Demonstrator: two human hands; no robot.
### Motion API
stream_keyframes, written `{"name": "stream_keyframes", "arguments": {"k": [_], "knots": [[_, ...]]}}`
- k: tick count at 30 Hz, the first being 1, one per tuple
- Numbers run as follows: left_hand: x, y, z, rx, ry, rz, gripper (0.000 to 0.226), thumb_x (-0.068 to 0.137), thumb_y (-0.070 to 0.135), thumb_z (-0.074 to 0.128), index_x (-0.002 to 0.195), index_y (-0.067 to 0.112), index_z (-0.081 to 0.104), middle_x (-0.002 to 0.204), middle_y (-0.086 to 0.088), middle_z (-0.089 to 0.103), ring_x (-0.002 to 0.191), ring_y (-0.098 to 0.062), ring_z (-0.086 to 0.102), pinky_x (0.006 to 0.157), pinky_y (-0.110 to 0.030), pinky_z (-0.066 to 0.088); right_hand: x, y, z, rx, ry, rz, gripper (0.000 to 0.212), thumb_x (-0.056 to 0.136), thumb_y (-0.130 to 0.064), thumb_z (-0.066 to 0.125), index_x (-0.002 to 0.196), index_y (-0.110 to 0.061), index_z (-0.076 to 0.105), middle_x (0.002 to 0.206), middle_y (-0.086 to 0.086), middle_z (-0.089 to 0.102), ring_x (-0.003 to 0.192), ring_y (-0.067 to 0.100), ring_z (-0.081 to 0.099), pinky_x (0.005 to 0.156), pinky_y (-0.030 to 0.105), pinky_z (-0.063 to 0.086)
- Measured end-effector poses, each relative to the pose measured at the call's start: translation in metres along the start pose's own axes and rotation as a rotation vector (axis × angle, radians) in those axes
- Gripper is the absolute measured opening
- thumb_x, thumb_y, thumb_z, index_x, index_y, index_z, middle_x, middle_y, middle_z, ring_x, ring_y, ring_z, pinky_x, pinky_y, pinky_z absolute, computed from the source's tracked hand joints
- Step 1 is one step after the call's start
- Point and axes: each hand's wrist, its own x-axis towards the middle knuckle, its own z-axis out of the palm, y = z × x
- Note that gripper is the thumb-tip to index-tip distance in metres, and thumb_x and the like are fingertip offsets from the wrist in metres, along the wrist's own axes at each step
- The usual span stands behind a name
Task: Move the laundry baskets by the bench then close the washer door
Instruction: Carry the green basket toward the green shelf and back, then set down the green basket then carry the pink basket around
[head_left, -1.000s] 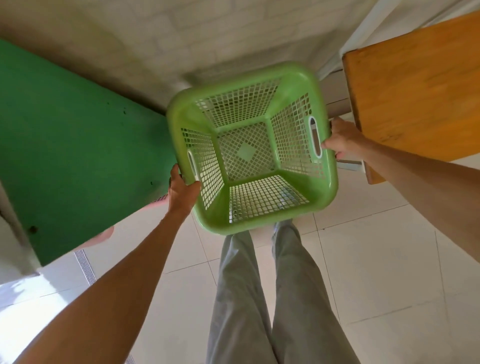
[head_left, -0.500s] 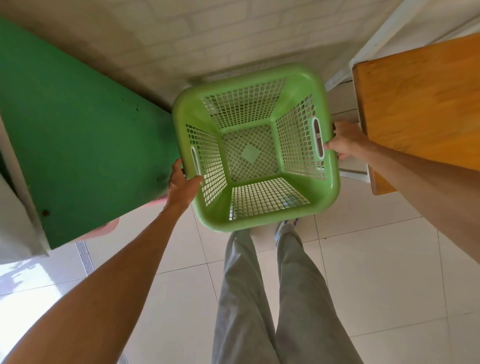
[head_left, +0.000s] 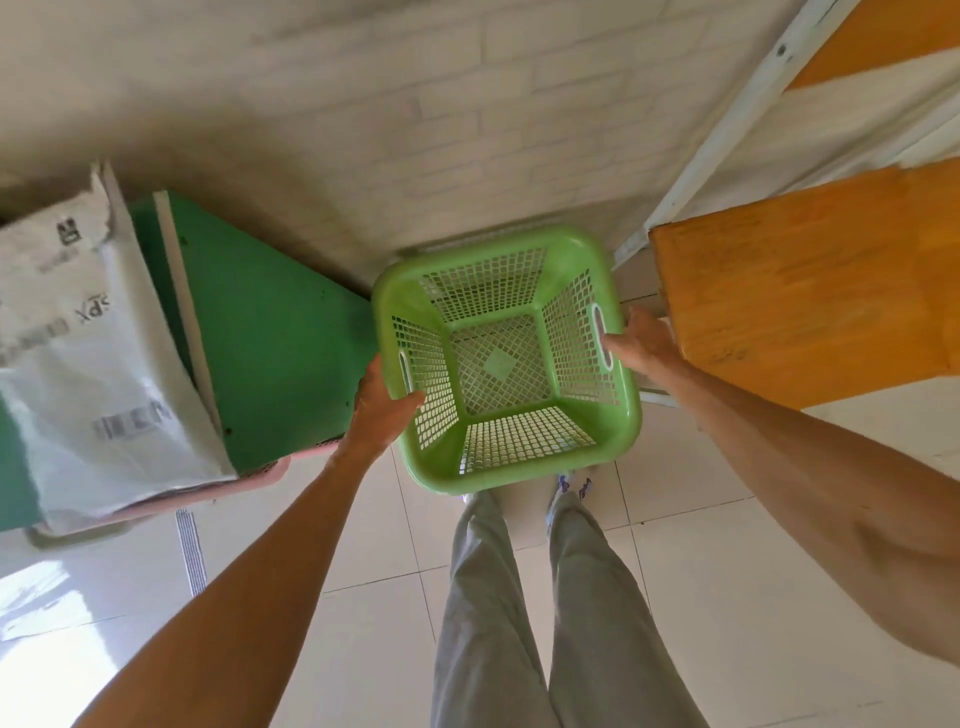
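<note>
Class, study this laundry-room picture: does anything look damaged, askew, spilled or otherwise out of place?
One thing: a pink basket sits half hidden under the green bench, and a white bag with a ragged, torn-looking top edge is draped over that bench's end. The empty green basket, held by the left hand and right hand, looks intact. Nothing is spilled.

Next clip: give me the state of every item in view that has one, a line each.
Green basket: empty, upright, held at both side handles.
Left hand: grips the basket's left handle.
Right hand: grips the right handle.
Pink basket: mostly hidden under the green bench.
Bag: lying on the bench.
</note>
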Motion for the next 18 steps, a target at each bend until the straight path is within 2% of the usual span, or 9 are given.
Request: {"name": "stream_keyframes", "arguments": {"k": [3, 5, 6, 7, 8, 10, 11, 15, 18], "knots": [[-0.057, 0.048, -0.026, 0.093, 0.015, 0.104, 0.077, 0.085, 0.011, 0.073, 0.151, 0.012, 0.033, 0.146, -0.014, 0.047, 0.110, -0.008, 0.041, 0.085, -0.014, 0.035, -0.066, -0.027, -0.029, 0.056, -0.104, -0.051, 0.046, 0.097, -0.022, 0.059, 0.138, -0.003, 0.049, 0.113, 0.013, 0.066, 0.087, 0.024, 0.069, 0.070, 0.037, 0.061], [-0.096, 0.080, -0.043, 0.181, 0.026, 0.189, 0.072, 0.084, 0.010, 0.074, 0.147, 0.010, 0.038, 0.143, -0.014, 0.051, 0.103, -0.003, 0.046, 0.068, 0.000, 0.033, -0.114, -0.040, -0.052, 0.053, -0.141, -0.126, 0.056, 0.099, -0.030, 0.055, 0.148, -0.008, 0.039, 0.135, 0.015, 0.059, 0.105, 0.030, 0.068, 0.089, 0.046, 0.058], [-0.117, 0.095, -0.050, 0.213, 0.023, 0.215, 0.073, 0.084, 0.011, 0.075, 0.147, 0.009, 0.038, 0.143, -0.013, 0.051, 0.109, -0.008, 0.051, 0.071, 0.002, 0.037, -0.136, -0.045, -0.064, 0.040, -0.151, -0.164, 0.057, 0.100, -0.032, 0.053, 0.149, -0.008, 0.036, 0.137, 0.016, 0.056, 0.106, 0.030, 0.068, 0.091, 0.047, 0.057], [-0.136, 0.108, -0.056, 0.240, 0.016, 0.235, 0.075, 0.085, 0.014, 0.076, 0.148, 0.009, 0.037, 0.146, -0.012, 0.049, 0.121, -0.018, 0.051, 0.088, -0.002, 0.039, -0.157, -0.047, -0.076, 0.019, -0.157, -0.199, 0.059, 0.101, -0.034, 0.051, 0.150, -0.007, 0.033, 0.136, 0.018, 0.056, 0.104, 0.031, 0.068, 0.090, 0.046, 0.057], [-0.153, 0.119, -0.059, 0.269, 0.014, 0.259, 0.078, 0.086, 0.018, 0.075, 0.151, 0.011, 0.033, 0.150, -0.012, 0.045, 0.133, -0.025, 0.045, 0.104, -0.016, 0.035, -0.174, -0.046, -0.087, -0.009, -0.161, -0.235, 0.060, 0.103, -0.037, 0.048, 0.151, -0.005, 0.030, 0.133, 0.019, 0.057, 0.105, 0.032, 0.067, 0.090, 0.046, 0.057], [-0.183, 0.136, -0.061, 0.325, 0.007, 0.287, 0.082, 0.088, 0.027, 0.073, 0.154, 0.013, 0.027, 0.155, -0.012, 0.038, 0.143, -0.030, 0.035, 0.118, -0.044, 0.029, -0.202, -0.041, -0.108, -0.061, -0.184, -0.284, 0.064, 0.105, -0.042, 0.042, 0.154, -0.005, 0.025, 0.136, 0.021, 0.055, 0.117, 0.036, 0.062, 0.096, 0.045, 0.054], [-0.196, 0.142, -0.060, 0.354, 0.000, 0.298, 0.083, 0.088, 0.031, 0.071, 0.156, 0.013, 0.026, 0.156, -0.013, 0.036, 0.144, -0.031, 0.034, 0.119, -0.051, 0.029, -0.213, -0.037, -0.117, -0.067, -0.199, -0.295, 0.065, 0.105, -0.043, 0.039, 0.155, -0.005, 0.024, 0.141, 0.022, 0.052, 0.125, 0.036, 0.057, 0.100, 0.045, 0.050], [-0.233, 0.159, -0.044, 0.511, -0.029, 0.336, 0.086, 0.091, 0.044, 0.065, 0.158, 0.014, 0.019, 0.162, -0.015, 0.026, 0.148, -0.033, 0.027, 0.118, -0.055, 0.028, -0.243, -0.014, -0.152, -0.096, -0.175, -0.354, 0.058, 0.106, -0.044, 0.034, 0.149, -0.005, 0.037, 0.144, 0.018, 0.051, 0.134, 0.034, 0.049, 0.108, 0.043, 0.042], [-0.249, 0.170, -0.031, 0.579, -0.038, 0.370, 0.086, 0.092, 0.050, 0.063, 0.157, 0.014, 0.020, 0.163, -0.014, 0.024, 0.149, -0.032, 0.025, 0.120, -0.054, 0.026, -0.255, 0.011, -0.175, -0.111, -0.130, -0.337, 0.061, 0.107, -0.043, 0.034, 0.153, -0.005, 0.032, 0.153, 0.016, 0.043, 0.141, 0.032, 0.042, 0.112, 0.042, 0.038]]}}
